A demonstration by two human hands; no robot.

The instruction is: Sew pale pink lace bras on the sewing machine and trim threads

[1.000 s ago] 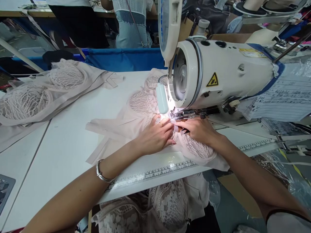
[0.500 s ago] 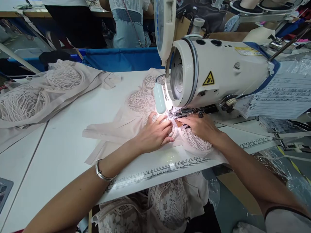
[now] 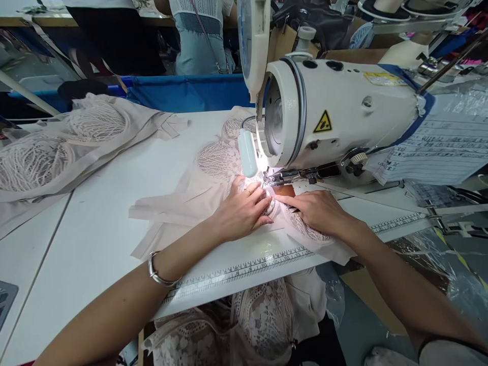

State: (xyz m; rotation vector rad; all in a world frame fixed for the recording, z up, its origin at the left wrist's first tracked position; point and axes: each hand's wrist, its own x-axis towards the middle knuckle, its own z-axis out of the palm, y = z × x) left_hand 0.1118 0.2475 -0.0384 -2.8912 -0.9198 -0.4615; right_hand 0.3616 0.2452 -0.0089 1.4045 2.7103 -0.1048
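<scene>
"Right hand (image 3: 320, 211) has slipped back a little toward the lower right, away from the needle foot (image 3: 268, 179), since half a second ago. Is it pinching anything?"

"Can't tell from here. Its forefinger points out onto the bra (image 3: 219, 160); under the curled fingers is a dark thing (image 3: 294, 209) I can't make out. Left hand (image 3: 244, 208) lies palm down, fingers spread, pressing the cloth."

"And how's the bra lying?"

"Centre of the frame, running under the sewing machine (image 3: 343, 112), one cup partly beneath the right hand, loose bands trailing left. I'd keep it flat from both sides, guide rather than tug, and keep fingertips clear of that foot."

"Good light, too."

"Yes, the lamp (image 3: 247, 152) is just beside. Further out, a ruler strip (image 3: 247, 269) follows the table's (image 3: 95, 244) near edge, and another bra (image 3: 34, 157) lies at the frame's left."
</scene>
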